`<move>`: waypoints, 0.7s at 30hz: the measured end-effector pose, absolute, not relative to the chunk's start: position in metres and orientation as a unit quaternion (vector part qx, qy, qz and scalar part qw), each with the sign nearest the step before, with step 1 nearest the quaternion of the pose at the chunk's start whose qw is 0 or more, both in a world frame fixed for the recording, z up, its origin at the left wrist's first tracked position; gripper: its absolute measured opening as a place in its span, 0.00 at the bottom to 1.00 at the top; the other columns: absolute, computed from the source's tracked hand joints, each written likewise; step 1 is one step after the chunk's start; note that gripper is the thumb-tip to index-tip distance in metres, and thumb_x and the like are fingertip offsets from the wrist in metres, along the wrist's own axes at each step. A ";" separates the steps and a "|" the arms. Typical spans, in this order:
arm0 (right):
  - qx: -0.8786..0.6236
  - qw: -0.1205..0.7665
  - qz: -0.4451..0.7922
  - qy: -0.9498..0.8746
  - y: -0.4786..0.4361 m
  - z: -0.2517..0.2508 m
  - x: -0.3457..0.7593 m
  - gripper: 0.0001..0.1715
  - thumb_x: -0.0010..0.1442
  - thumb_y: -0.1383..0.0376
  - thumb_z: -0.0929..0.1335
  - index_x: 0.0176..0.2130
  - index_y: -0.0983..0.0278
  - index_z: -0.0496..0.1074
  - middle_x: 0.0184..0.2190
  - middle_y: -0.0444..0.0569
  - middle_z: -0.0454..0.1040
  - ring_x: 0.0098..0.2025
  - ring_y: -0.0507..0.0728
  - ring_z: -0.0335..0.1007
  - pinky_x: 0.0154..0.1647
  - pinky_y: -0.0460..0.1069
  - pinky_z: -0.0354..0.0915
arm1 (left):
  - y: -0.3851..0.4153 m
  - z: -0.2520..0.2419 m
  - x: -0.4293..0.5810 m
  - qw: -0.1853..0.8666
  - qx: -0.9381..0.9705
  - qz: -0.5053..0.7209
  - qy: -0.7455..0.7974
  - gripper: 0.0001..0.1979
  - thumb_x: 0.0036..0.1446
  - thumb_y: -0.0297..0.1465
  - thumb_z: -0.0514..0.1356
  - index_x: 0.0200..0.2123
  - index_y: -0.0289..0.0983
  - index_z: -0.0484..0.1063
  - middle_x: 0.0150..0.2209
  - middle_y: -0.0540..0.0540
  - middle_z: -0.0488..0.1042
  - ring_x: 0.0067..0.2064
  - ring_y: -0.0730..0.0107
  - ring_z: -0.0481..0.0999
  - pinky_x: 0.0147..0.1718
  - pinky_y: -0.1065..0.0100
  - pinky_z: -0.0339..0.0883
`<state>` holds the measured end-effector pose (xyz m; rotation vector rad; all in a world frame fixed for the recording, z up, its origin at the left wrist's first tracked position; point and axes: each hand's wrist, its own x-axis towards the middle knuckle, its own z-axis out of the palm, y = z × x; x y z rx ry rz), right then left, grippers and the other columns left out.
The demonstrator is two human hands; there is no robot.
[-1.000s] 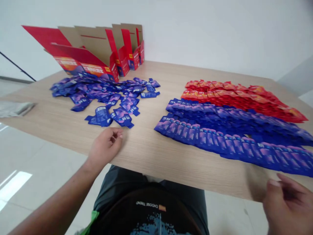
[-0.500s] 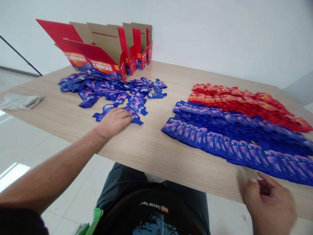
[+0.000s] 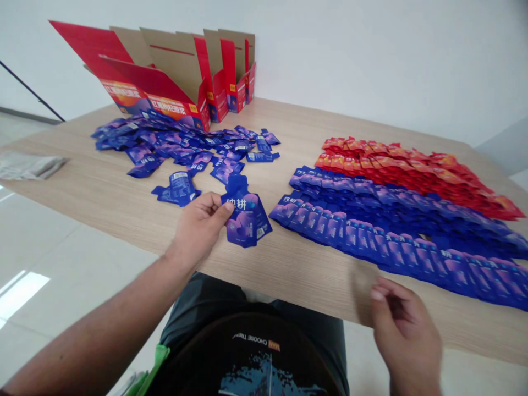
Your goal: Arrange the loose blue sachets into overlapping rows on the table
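My left hand (image 3: 198,228) grips a blue-purple foil sachet (image 3: 246,218) by its side, with the thumb lying across the printed face. The sachet is a shaped pouch with a narrow top, and it sits just above the wooden table (image 3: 103,184). Behind my left hand lies a loose heap of similar blue sachets (image 3: 177,144). My right hand (image 3: 403,330) hangs near the table's front edge, holding nothing, with its fingers loosely curled and apart. It is nearest to a neat overlapping row of blue sachets (image 3: 371,242).
Further right lie another blue row (image 3: 371,198) and a red-orange sachet row (image 3: 396,168). Open red cardboard display boxes (image 3: 165,71) stand at the table's back left. A grey plastic bag (image 3: 28,166) lies at the left edge. A white wall stands behind.
My left hand has lifted off the loose sachets and moved right, now holding one sachet. My right hand has moved left and slightly up.
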<state>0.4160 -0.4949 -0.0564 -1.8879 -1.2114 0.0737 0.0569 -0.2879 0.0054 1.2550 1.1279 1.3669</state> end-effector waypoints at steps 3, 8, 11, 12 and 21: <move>-0.692 0.442 0.154 -0.549 -0.469 -0.037 0.366 0.21 0.72 0.48 0.70 0.50 0.61 0.79 0.42 0.53 0.82 0.38 0.60 0.78 0.41 0.54 0.72 | -0.311 0.004 0.087 0.590 0.460 0.516 0.416 0.22 0.52 0.45 0.77 0.27 0.39 0.71 0.22 0.52 0.71 0.23 0.74 0.66 0.24 0.71 0.59; -0.621 0.412 0.236 -0.624 -0.420 -0.010 0.324 0.23 0.73 0.46 0.68 0.48 0.61 0.80 0.36 0.49 0.80 0.31 0.56 0.71 0.35 0.51 0.67 | -0.332 0.002 0.116 0.673 0.419 0.468 0.392 0.24 0.47 0.45 0.80 0.27 0.37 0.72 0.23 0.51 0.74 0.23 0.75 0.69 0.24 0.73 0.65; -0.603 0.396 0.268 -0.638 -0.404 -0.008 0.315 0.19 0.72 0.50 0.67 0.39 0.60 0.77 0.31 0.47 0.77 0.32 0.57 0.71 0.36 0.51 0.65 | -0.334 -0.006 0.120 0.661 0.407 0.478 0.412 0.22 0.48 0.44 0.79 0.27 0.36 0.74 0.22 0.51 0.72 0.22 0.77 0.66 0.22 0.75 0.61; -0.604 0.394 0.279 -0.633 -0.402 -0.009 0.312 0.17 0.71 0.51 0.67 0.36 0.59 0.75 0.29 0.46 0.76 0.32 0.57 0.70 0.36 0.51 0.64 | -0.334 -0.008 0.121 0.656 0.401 0.483 0.419 0.22 0.49 0.44 0.79 0.27 0.36 0.74 0.21 0.51 0.72 0.22 0.77 0.66 0.22 0.75 0.60; -0.541 0.478 0.442 -0.533 -0.408 -0.014 0.283 0.27 0.71 0.40 0.68 0.36 0.59 0.70 0.32 0.47 0.73 0.34 0.57 0.68 0.35 0.51 0.68 | -0.332 -0.013 0.132 0.746 0.246 0.492 0.375 0.19 0.52 0.38 0.78 0.32 0.38 0.71 0.25 0.54 0.69 0.23 0.77 0.65 0.22 0.75 0.64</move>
